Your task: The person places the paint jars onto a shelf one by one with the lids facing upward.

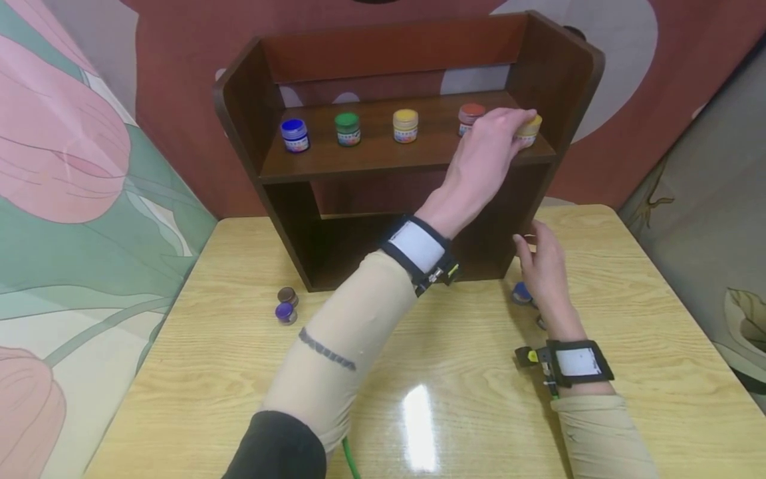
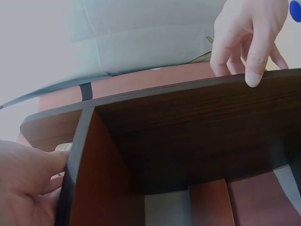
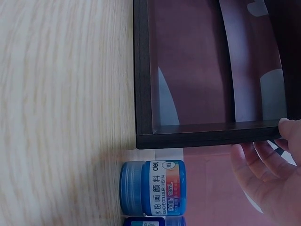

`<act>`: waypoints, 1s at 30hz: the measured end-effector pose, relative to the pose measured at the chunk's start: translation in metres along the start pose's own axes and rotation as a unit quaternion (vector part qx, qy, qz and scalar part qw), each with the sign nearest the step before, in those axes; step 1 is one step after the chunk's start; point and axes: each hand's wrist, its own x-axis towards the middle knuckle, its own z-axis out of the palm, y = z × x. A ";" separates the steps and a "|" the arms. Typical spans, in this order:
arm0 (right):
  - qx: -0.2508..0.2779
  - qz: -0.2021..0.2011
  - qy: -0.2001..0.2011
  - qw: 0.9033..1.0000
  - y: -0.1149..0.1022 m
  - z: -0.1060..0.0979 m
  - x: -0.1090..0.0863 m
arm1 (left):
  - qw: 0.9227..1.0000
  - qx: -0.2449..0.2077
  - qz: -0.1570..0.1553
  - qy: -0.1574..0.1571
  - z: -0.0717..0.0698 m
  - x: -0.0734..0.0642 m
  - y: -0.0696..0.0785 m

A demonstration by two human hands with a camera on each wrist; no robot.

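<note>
My left hand point(image 1: 481, 150) reaches to the right end of the upper shelf and pinches a yellow-lidded paint jar point(image 1: 529, 132); in the left wrist view that jar point(image 2: 64, 147) is mostly hidden behind the hand. A red-lidded paint jar point(image 1: 470, 118) stands just left of it, partly covered by the hand. Below, my right hand point(image 1: 546, 269) grips the front edge of the dark wooden shelf unit point(image 1: 526, 219) at its right side panel. The thumb lies on the inner side, the other fingers outside, as the left wrist view shows.
Along the upper shelf stand blue point(image 1: 295, 136), green point(image 1: 348, 129) and yellow point(image 1: 405, 126) paint jars. A brown jar point(image 1: 287, 297) and a purple jar point(image 1: 286, 313) sit on the table left of the unit. Near the right hand is a light-blue paint jar point(image 3: 155, 187) beside a darker blue one point(image 3: 150, 221).
</note>
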 end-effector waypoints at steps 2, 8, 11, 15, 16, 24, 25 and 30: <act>0.000 0.001 0.000 1.000 0.000 0.000 0.000 | 1.000 0.004 -0.003 -0.004 0.001 0.002 0.000; 0.002 0.004 -0.005 1.000 0.000 0.001 0.000 | 0.999 0.026 -0.016 -0.012 0.004 0.010 0.004; 0.006 0.006 -0.008 1.000 -0.001 0.001 0.001 | 0.999 0.043 -0.026 -0.013 0.004 0.014 0.006; 0.007 0.007 -0.008 1.000 -0.001 0.001 0.001 | 0.997 0.061 -0.036 -0.016 0.005 0.019 0.007; 0.007 0.007 -0.008 1.000 -0.001 0.001 0.001 | 0.997 0.062 -0.038 -0.018 0.005 0.020 0.008; 0.001 0.009 -0.006 1.000 0.000 0.001 0.000 | 0.997 0.041 -0.056 -0.022 0.007 0.025 0.009; 0.001 0.010 -0.007 1.000 0.000 0.000 0.000 | 0.997 0.037 -0.058 -0.023 0.007 0.025 0.009; -0.001 0.009 -0.005 1.000 0.001 0.000 0.000 | 0.997 0.021 -0.073 -0.025 0.009 0.024 0.010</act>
